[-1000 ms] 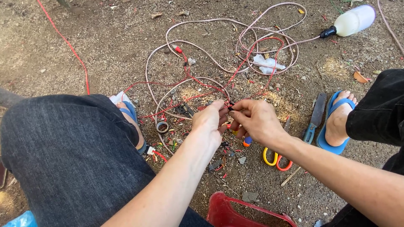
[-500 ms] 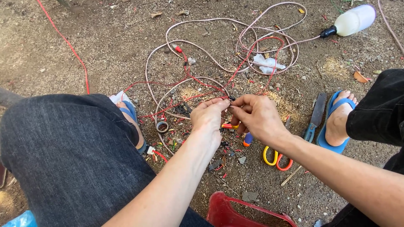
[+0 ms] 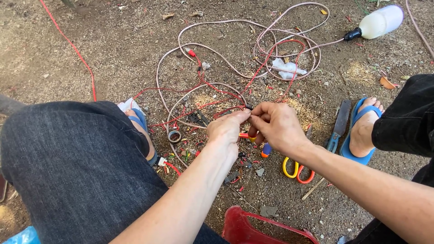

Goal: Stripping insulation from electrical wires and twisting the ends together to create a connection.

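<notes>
Both hands pinching one wire joint.
Left hand (image 3: pixel 230 129) and right hand (image 3: pixel 275 126) are meeting, fingertips clamping the red wire (image 3: pixel 217 106); tape roll (image 3: pixel 174 136) and scissors (image 3: pixel 298 169) are lying untouched.

Bare dirt ground (image 3: pixel 113 49) carries tangled wires (image 3: pixel 235 54), a white bottle (image 3: pixel 379 20), scissors (image 3: pixel 298 169), and a tape roll (image 3: pixel 174 136).

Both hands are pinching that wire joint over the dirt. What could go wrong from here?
1. The left hand and right hand pinch a small dark joint by fingertips only; it may slip.
2. The red wire and pink cable lie looped across each other; a tug could snag.
3. The scissors lie just under the right wrist.
</notes>
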